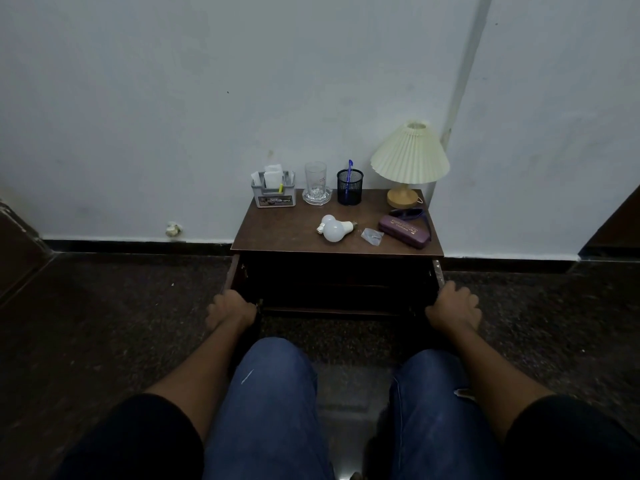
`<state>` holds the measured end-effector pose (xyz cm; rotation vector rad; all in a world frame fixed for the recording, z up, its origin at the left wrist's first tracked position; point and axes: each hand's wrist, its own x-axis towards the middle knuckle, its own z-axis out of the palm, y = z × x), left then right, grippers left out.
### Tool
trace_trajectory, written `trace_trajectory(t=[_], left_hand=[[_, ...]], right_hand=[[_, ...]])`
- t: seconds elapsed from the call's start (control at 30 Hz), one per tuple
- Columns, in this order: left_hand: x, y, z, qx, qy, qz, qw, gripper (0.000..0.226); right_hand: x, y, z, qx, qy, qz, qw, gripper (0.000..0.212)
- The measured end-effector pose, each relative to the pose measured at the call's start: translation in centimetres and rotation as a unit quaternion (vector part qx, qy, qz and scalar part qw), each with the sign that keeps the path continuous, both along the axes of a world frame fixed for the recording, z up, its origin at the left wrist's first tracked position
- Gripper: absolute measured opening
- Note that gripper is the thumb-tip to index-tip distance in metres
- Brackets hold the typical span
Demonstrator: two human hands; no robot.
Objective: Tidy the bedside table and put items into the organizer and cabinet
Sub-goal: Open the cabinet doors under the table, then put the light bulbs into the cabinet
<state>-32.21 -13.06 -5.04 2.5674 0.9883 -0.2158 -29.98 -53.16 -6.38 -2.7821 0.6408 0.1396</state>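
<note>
We face a pale, scuffed wall (173, 98) in dim light, a black skirting (138, 244) along its foot, a dark speckled floor (104, 323) nearer, and a grey vertical strip (467, 64) right.

Cabinet interior (332, 287) dark, contents indiscernible; organizer (273, 195) label illegible.

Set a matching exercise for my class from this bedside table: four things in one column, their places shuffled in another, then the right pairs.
1. blue pen
2. drinking glass
3. light bulbs
4. purple case

A. on the clear glass dish
B. lying at the middle of the tabletop
C. in the black mesh cup
D. front right, before the lamp

Pairs: 1-C, 2-A, 3-B, 4-D
</note>
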Motion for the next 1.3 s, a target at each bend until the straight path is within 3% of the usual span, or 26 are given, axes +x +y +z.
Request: trace_trajectory(t=[0.3,0.6,1.0,1.3], left_hand=[[0.6,-3.9,0.6,-0.109,-0.105,-0.135,0.979,0.047],[4.0,-5.9,1.4,-0.202,-0.205,-0.099,0.952,0.020],[15.2,-6.9,-1.2,-0.297,-0.272,-0.034,0.915,0.013],[23.5,-7.6,-3.0,-0.263,-0.247,-0.096,0.928,0.038]], right_hand=[[1.2,4.7,2.9,0.154,-0.043,0.203,0.966,0.022],[4.6,9.8,4.9,0.237,-0.082,0.255,0.934,0.003],[18.3,13.8,5.6,0.271,-0.153,0.248,0.917,0.007],[28.0,16.3,3.5,0.198,-0.093,0.297,0.930,0.022]])
